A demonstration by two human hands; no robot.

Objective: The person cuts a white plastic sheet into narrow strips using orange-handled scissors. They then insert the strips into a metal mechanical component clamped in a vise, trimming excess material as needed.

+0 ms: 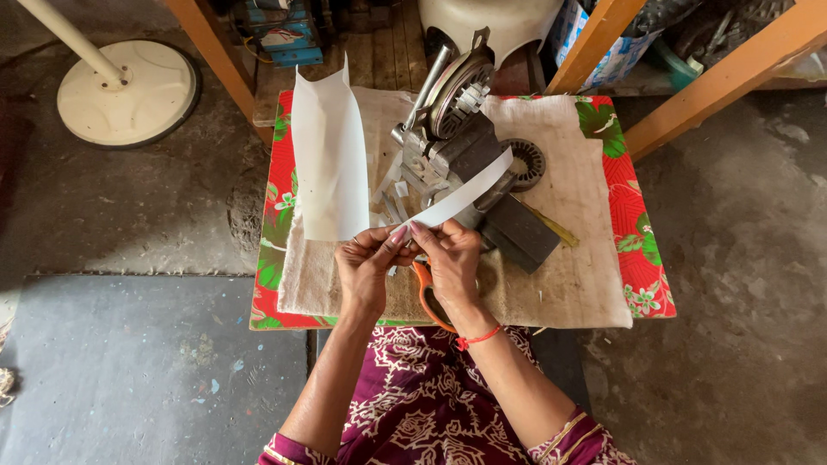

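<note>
While the left hand [366,263] pinches the wide paper sheet [330,159], the right hand [450,258] pinches a narrow paper strip [461,196] before the metal vise [461,142].

Both forearms bare, entering from bottom centre of frame. Right hand [452,263]: thin red thread bracelet at the wrist. Left hand [366,267]: small ring on one finger. Short maroon sleeves with gold-edged cuffs; maroon garment with white floral print, lower centre.
</note>
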